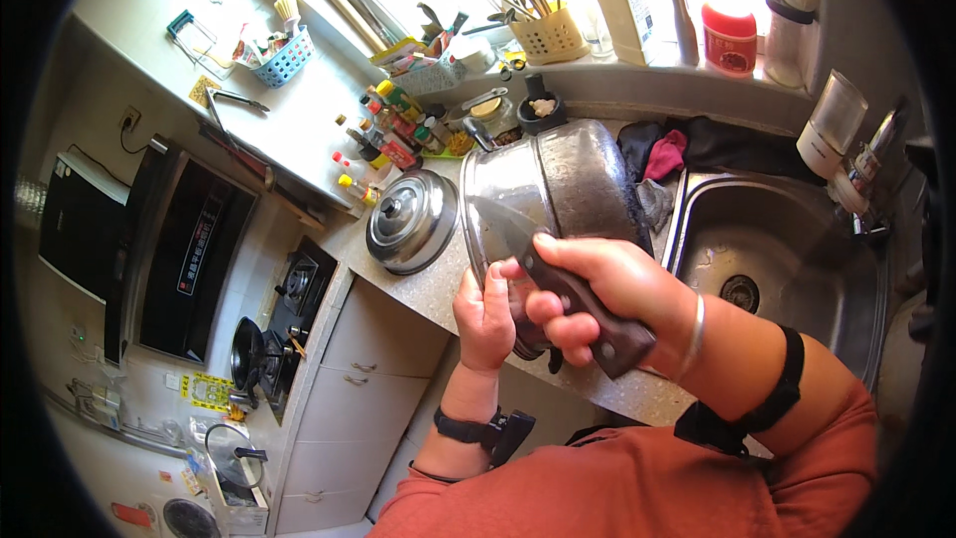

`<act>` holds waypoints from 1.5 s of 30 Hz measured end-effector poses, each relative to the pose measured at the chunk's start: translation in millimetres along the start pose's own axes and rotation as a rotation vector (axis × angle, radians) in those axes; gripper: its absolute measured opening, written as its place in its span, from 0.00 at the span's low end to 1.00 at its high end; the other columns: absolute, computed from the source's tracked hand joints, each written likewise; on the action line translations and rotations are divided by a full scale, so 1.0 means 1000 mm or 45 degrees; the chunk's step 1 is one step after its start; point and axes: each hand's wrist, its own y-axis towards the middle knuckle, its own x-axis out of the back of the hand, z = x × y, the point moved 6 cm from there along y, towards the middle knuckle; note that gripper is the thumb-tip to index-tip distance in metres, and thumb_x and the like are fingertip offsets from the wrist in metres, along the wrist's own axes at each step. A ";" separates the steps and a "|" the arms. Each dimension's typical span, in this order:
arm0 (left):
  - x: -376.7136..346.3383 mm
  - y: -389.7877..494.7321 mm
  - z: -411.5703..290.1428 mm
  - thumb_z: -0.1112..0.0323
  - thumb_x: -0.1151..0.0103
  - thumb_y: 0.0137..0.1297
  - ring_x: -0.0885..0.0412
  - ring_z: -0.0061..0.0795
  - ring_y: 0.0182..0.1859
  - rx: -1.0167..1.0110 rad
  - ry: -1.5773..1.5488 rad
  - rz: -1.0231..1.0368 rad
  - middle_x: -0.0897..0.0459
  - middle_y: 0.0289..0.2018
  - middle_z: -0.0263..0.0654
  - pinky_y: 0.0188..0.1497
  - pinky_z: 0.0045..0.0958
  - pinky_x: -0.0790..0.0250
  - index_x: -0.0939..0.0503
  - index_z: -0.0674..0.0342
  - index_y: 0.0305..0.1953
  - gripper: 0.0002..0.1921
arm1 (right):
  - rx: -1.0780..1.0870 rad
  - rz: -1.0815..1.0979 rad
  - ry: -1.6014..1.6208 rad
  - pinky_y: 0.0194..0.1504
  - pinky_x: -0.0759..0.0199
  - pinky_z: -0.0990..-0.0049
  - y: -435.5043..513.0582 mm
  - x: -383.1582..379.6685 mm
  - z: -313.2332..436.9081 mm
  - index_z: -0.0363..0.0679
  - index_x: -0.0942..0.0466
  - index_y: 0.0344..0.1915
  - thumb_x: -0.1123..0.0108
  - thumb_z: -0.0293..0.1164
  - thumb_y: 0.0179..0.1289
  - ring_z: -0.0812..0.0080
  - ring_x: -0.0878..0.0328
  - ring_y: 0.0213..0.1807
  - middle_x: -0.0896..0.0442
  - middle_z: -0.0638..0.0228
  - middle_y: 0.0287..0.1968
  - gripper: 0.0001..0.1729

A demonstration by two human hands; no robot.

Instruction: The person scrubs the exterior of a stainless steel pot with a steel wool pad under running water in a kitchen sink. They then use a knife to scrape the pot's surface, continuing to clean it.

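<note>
My right hand (pixel 597 291) grips a knife by its dark riveted handle (pixel 590 314). Its blade (pixel 504 224) points up and left, in front of a large stainless steel pot (pixel 515 172). The pot lies tipped on its side on the countertop, its rim to the left and its blackened base to the right. At the lower part of the rim is my left hand (pixel 484 317), thumb raised, holding the pot's edge; some of its fingers are hidden. The blade's contact with the pot cannot be made out. A domed steel lid (pixel 413 220) rests on the counter left of the pot.
A steel sink (pixel 792 269) with a faucet (pixel 870 228) is on the right. Sauce bottles (pixel 388 131) crowd behind the lid. Cloths (pixel 665 153) lie between pot and sink. A utensil basket (pixel 549 33) stands on the windowsill. A gas stove (pixel 299 284) holds a wok (pixel 245 355).
</note>
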 end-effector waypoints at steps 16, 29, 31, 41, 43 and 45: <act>-0.008 -0.001 -0.004 0.60 0.51 0.79 0.18 0.23 0.36 0.107 -0.194 0.076 0.17 0.40 0.36 0.37 0.22 0.24 0.28 0.67 0.53 0.15 | -0.082 -0.141 0.032 0.24 0.35 0.76 0.030 0.005 0.017 0.46 0.31 0.40 0.56 0.45 0.78 0.82 0.34 0.19 0.28 0.76 0.27 0.15; 0.000 0.002 0.009 0.61 0.50 0.78 0.25 0.14 0.31 0.039 -0.075 0.062 0.20 0.35 0.29 0.32 0.16 0.32 0.26 0.66 0.54 0.14 | -0.080 -0.124 -0.066 0.22 0.35 0.76 0.019 -0.004 0.019 0.46 0.32 0.42 0.57 0.45 0.79 0.81 0.33 0.19 0.28 0.75 0.26 0.15; 0.001 0.002 0.009 0.62 0.53 0.79 0.23 0.17 0.36 0.023 -0.092 0.067 0.18 0.35 0.32 0.41 0.24 0.28 0.24 0.68 0.49 0.13 | -0.108 -0.135 -0.025 0.21 0.34 0.75 0.022 -0.004 0.018 0.46 0.33 0.43 0.57 0.45 0.79 0.81 0.33 0.19 0.28 0.75 0.26 0.15; 0.008 0.009 0.015 0.65 0.56 0.80 0.19 0.24 0.50 -0.044 0.140 0.048 0.19 0.49 0.37 0.51 0.26 0.23 0.28 0.69 0.57 0.14 | -0.206 -0.201 -0.254 0.20 0.31 0.78 0.015 -0.005 0.040 0.43 0.34 0.41 0.54 0.40 0.77 0.81 0.34 0.20 0.28 0.71 0.27 0.12; 0.004 0.009 0.014 0.64 0.54 0.80 0.20 0.22 0.49 -0.001 0.011 0.046 0.18 0.49 0.37 0.54 0.25 0.28 0.26 0.69 0.57 0.15 | -0.145 -0.249 -0.293 0.20 0.32 0.78 0.021 -0.004 0.036 0.43 0.33 0.40 0.54 0.40 0.77 0.81 0.34 0.20 0.28 0.71 0.27 0.12; -0.001 0.011 0.007 0.64 0.54 0.79 0.21 0.17 0.41 -0.090 -0.012 0.017 0.16 0.42 0.36 0.45 0.21 0.28 0.23 0.69 0.53 0.14 | -0.134 -0.288 -0.266 0.20 0.33 0.79 0.030 -0.006 0.033 0.44 0.32 0.42 0.54 0.41 0.77 0.81 0.34 0.19 0.28 0.72 0.26 0.12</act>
